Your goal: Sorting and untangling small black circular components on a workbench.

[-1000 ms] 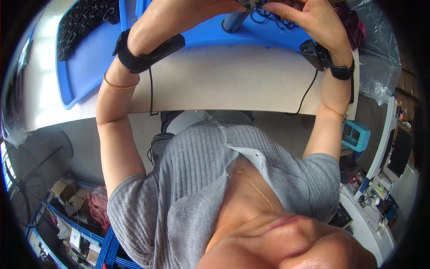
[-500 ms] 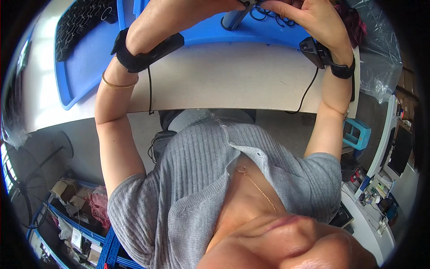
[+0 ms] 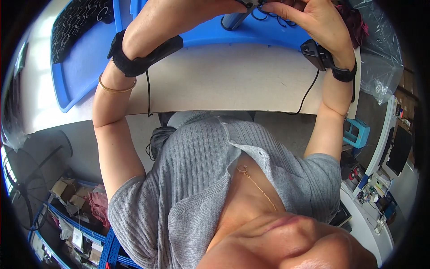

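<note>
At the top edge, my left hand (image 3: 192,15) reaches over a blue tray (image 3: 201,39), its fingertips closed on a small dark piece (image 3: 254,3) that is mostly cut off. My right hand (image 3: 313,22) meets it from the other side, thumb and fingers pinched at the same spot. What exactly the fingertips hold cannot be made out. Just below them a dark grey cylinder (image 3: 233,21) stands tilted in the tray. Thin black rings or hooks (image 3: 261,17) show beside it, under my right thumb.
A second blue tray (image 3: 80,83) on the left holds a black sheet of curled hook shapes (image 3: 80,29). The pale table (image 3: 215,76) ends close to my body. Cables hang from both wrist straps. Dark red fabric (image 3: 351,27) and clear plastic film (image 3: 378,58) lie at the right.
My left forearm has shifted slightly to the left and down in the picture. Both hands stay together at the same spot, with only slight finger movement.
</note>
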`<state>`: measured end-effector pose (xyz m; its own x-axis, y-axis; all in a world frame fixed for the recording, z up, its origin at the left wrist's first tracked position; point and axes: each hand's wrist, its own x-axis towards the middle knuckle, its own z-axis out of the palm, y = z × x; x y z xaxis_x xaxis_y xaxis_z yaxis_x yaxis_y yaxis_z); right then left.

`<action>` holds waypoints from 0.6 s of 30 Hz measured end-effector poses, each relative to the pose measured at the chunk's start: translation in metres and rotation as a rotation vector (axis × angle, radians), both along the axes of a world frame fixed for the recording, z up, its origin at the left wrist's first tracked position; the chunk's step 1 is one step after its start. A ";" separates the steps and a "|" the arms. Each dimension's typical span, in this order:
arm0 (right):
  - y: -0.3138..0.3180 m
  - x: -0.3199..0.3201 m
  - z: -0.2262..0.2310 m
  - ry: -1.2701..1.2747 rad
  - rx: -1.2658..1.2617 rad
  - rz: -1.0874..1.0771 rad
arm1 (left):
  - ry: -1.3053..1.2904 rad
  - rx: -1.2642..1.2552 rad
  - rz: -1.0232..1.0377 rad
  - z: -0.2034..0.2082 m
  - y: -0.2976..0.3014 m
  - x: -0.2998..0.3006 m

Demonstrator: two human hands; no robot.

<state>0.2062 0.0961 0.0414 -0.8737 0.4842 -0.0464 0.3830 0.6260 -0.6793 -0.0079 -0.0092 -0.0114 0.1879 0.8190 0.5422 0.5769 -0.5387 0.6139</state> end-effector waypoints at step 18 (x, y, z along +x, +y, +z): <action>-0.002 0.002 -0.009 0.103 0.044 0.014 | -0.060 -0.024 -0.020 -0.001 0.000 -0.001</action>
<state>0.2084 0.0943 0.0323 -0.8794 0.4717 0.0649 0.3040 0.6611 -0.6860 -0.0086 -0.0094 -0.0122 0.1721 0.8281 0.5335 0.5278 -0.5348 0.6599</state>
